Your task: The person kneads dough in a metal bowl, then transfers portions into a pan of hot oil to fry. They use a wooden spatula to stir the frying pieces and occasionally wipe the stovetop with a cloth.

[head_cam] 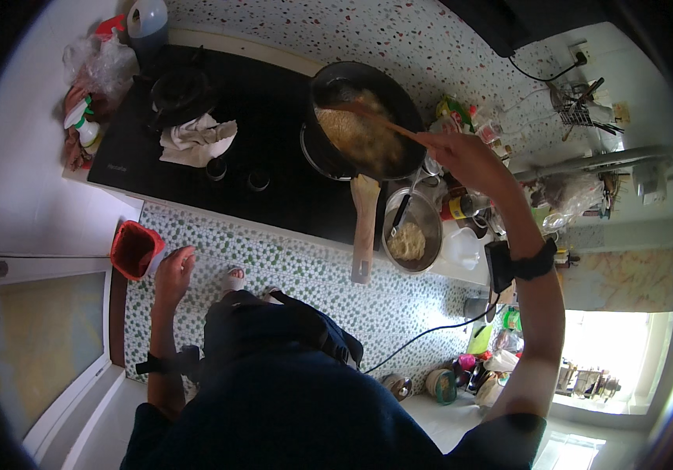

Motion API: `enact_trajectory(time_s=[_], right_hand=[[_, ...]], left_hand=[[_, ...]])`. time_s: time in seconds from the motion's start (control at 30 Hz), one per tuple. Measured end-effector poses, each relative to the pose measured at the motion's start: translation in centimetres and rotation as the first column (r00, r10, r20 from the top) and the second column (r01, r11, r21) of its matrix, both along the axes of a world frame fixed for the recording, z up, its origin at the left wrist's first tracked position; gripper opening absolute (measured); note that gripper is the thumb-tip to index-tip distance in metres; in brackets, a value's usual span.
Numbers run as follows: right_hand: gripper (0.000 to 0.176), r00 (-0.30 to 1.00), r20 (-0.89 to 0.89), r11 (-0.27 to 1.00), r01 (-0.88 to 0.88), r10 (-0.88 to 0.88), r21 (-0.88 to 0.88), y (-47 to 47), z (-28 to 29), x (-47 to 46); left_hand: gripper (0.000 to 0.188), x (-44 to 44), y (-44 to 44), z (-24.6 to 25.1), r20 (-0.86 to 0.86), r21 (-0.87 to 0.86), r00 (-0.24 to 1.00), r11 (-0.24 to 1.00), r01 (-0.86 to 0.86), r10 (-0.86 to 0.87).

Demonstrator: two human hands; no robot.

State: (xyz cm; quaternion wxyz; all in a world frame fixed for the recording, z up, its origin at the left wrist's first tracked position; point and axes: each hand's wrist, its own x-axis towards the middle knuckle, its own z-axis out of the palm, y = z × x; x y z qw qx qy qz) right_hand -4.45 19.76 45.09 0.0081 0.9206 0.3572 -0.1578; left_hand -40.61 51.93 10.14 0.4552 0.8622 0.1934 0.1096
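Observation:
My right hand (460,158) grips a long, thin wooden cooking utensil (398,128); whether it is chopsticks or a spatula is unclear. The utensil's far end reaches into a dark wok (413,103), where bubbling oil (339,126) and browned food (374,155) show. The wok's wooden handle (364,235) points towards me, past the edge of the black gas hob (278,117). Beside the handle is a steel bowl (389,249) with pale batter (408,242) and a black-handled utensil (402,211) in it. My left hand (175,270) hangs empty near a red bin (128,249), fingers loosely bent.
A crumpled cloth (198,141) lies on the hob by the left burner (181,94). Spray bottles (85,126) and a large jug (147,26) stand at the left end. Bottles (460,207) and a white plastic container (461,249) crowd the counter on the right. A cable (430,330) runs to my right wrist.

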Motion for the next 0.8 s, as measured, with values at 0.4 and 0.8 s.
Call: enact_trajectory(time_s=[0.4, 0.8], right_hand=[[0.037, 0.996, 0.070, 0.993, -0.050, 0.057, -0.105, -6.9, 4.7, -6.7], [0.032, 0.996, 0.091, 0.997, -0.004, 0.010, -0.074, -10.2, 6.3, -6.7]], left_hand=[[0.024, 2.8, -1.0, 1.2, -0.049, 0.036, 0.995, 0.995, 0.092, -0.091], [0.024, 3.3, -1.4, 2.4, -0.019, 0.037, 0.995, 0.994, 0.099, -0.099]])
